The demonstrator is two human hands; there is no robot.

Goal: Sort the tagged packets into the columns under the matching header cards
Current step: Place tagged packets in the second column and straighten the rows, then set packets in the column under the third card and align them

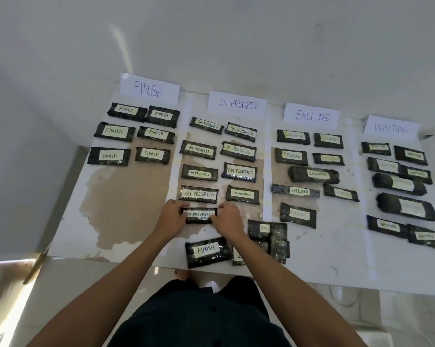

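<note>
A black packet tagged ON PROGRESS (199, 215) lies at the near end of the ON PROGRESS column. My left hand (172, 216) grips its left end and my right hand (228, 218) pinches its right end. The four header cards stand along the back: FINISH (149, 88), ON PROGRESS (237, 104), EXCLUDED (312, 116) and WAITING (391, 128). Under each lie several matching packets. Near the front edge lies a packet tagged FINISH (207, 251), and beside it a small pile of packets (269, 238), one showing "EX".
The white table (336, 251) carries a brown stained patch (126, 196) under the FINISH column. White paper strips divide the columns. A white wall rises behind the cards. My dark clothing (201, 319) fills the bottom of the view.
</note>
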